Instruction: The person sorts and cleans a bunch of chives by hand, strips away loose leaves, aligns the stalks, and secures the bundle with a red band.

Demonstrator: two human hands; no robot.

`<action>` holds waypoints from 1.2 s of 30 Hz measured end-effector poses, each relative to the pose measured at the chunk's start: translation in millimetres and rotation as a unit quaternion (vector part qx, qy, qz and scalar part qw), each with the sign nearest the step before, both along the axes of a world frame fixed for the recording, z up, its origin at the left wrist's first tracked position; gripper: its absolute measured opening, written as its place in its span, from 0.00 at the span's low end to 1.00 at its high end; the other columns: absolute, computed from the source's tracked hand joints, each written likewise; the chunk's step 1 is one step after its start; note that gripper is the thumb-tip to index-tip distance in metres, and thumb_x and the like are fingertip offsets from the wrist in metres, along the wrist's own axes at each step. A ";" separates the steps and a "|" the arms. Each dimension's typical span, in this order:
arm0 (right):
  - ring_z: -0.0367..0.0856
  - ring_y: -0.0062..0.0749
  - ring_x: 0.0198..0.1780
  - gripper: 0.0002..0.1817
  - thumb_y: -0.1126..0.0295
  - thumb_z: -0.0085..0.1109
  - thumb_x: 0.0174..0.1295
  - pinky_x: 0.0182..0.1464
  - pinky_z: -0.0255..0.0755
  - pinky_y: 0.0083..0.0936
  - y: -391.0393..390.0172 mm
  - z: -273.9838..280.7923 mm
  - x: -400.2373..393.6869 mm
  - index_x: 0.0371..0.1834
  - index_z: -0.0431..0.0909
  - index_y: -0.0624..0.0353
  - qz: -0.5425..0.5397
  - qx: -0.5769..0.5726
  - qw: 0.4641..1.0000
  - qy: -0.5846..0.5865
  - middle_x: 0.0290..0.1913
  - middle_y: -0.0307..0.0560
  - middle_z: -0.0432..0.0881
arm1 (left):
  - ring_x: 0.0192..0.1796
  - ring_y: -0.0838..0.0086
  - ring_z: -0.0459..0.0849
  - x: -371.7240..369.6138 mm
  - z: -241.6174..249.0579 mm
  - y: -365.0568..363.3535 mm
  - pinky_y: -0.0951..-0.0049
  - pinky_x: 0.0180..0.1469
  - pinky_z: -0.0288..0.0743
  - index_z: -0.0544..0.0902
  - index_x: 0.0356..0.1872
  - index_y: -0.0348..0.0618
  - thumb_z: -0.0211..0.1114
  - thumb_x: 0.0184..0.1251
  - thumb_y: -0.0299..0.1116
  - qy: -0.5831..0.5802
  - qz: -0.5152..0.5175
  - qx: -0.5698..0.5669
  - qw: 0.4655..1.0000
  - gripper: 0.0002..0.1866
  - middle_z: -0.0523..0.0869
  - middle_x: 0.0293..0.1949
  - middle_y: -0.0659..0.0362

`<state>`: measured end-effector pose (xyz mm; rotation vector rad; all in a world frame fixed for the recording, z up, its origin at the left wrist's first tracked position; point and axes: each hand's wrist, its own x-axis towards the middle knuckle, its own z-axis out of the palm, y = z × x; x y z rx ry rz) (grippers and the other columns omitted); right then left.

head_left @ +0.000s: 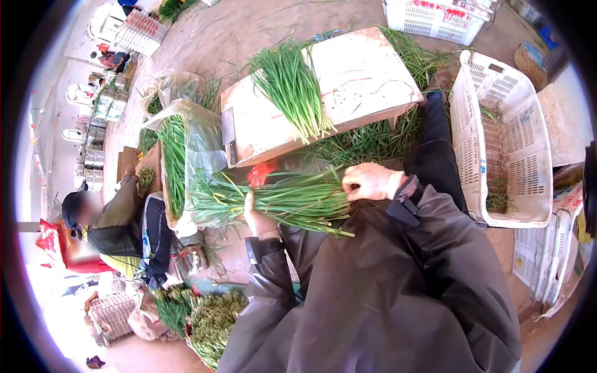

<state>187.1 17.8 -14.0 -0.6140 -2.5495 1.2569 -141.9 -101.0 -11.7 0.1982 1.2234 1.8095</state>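
Observation:
A loose bunch of garlic chives (292, 198) lies across my lap, white-green stem ends to the right and leaf tips to the left. My left hand (258, 217) is closed around its leafy half, thumb up on the near side. At the stem end, my right hand (374, 181) has its fingers curled in a pinch on stalks at the upper edge. In front, a second bunch of chives (292, 90) rests on a white board (367, 74), stem ends toward me. A red piece (261, 173) shows just behind the held bunch.
A white plastic crate (541, 155) stands at my right, with scraps inside. Loose leaves (373, 142) lie under the board. Clear plastic bags (208, 137) with chives are at left, near a seated person (134, 217). Another white crate (435, 22) stands at the back.

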 end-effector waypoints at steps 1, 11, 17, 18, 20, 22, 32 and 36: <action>0.84 0.48 0.43 0.12 0.58 0.70 0.59 0.47 0.77 0.42 3.7 -3.6 9.3 0.34 0.83 0.53 0.009 -0.004 0.999 -0.038 0.37 0.46 0.82 | 0.50 0.61 0.88 0.2 0.2 -0.1 0.56 0.58 0.82 0.83 0.59 0.41 0.65 0.75 0.41 -0.003 -0.006 0.001 1.000 0.19 0.89 0.50 0.53; 0.87 0.49 0.58 0.27 0.64 0.72 0.58 0.59 0.80 0.41 2.2 -90.0 84.9 0.63 0.82 0.57 -0.186 0.033 0.892 -0.410 0.55 0.55 0.89 | 0.47 0.60 0.88 -15.4 -19.0 -1.1 0.53 0.56 0.84 0.82 0.57 0.43 0.63 0.76 0.41 -0.008 -0.017 0.023 1.000 0.16 0.89 0.45 0.54; 0.85 0.39 0.56 0.35 0.55 0.75 0.62 0.57 0.80 0.35 -12.5 -41.0 34.9 0.71 0.75 0.56 -0.203 -0.195 0.956 0.085 0.57 0.52 0.86 | 0.49 0.57 0.87 -13.6 -19.2 1.2 0.51 0.57 0.83 0.83 0.54 0.39 0.65 0.73 0.43 -0.025 -0.015 0.001 1.000 0.19 0.88 0.48 0.52; 0.85 0.37 0.55 0.36 0.55 0.76 0.63 0.57 0.80 0.34 -15.3 -37.1 23.3 0.71 0.74 0.56 -0.205 -0.187 0.950 0.140 0.57 0.52 0.85 | 0.49 0.57 0.87 -13.7 -18.0 1.0 0.52 0.57 0.82 0.82 0.55 0.39 0.65 0.73 0.43 -0.023 -0.018 -0.002 1.000 0.19 0.88 0.49 0.52; 0.84 0.37 0.51 0.32 0.58 0.76 0.64 0.55 0.80 0.34 -16.0 -49.5 0.0 0.69 0.76 0.55 -0.216 -0.168 0.944 0.186 0.55 0.50 0.83 | 0.49 0.57 0.88 -14.1 -16.2 0.7 0.52 0.57 0.83 0.83 0.54 0.39 0.65 0.74 0.43 -0.022 -0.027 0.003 0.999 0.19 0.89 0.48 0.52; 0.84 0.34 0.50 0.23 0.61 0.74 0.65 0.53 0.79 0.34 -16.8 -31.7 -10.9 0.61 0.81 0.56 -0.211 -0.124 0.959 0.146 0.53 0.49 0.84 | 0.46 0.58 0.89 -15.6 -16.2 -0.7 0.52 0.56 0.84 0.84 0.52 0.40 0.64 0.75 0.43 -0.022 -0.041 0.014 0.999 0.17 0.90 0.46 0.53; 0.83 0.29 0.44 0.14 0.71 0.69 0.66 0.51 0.79 0.26 -15.0 -25.2 3.4 0.54 0.84 0.54 -0.229 -0.209 0.930 0.200 0.44 0.42 0.84 | 0.49 0.60 0.88 -14.4 -15.1 -4.0 0.53 0.56 0.84 0.81 0.61 0.45 0.63 0.77 0.41 -0.028 -0.023 0.015 0.999 0.18 0.89 0.48 0.54; 0.82 0.46 0.53 0.17 0.67 0.72 0.63 0.54 0.79 0.36 -27.2 -5.2 -21.3 0.54 0.84 0.49 -0.149 0.082 0.977 0.130 0.48 0.45 0.81 | 0.48 0.61 0.88 -14.1 -13.6 1.7 0.55 0.56 0.83 0.83 0.56 0.42 0.63 0.77 0.42 -0.014 -0.033 0.008 0.999 0.17 0.89 0.48 0.54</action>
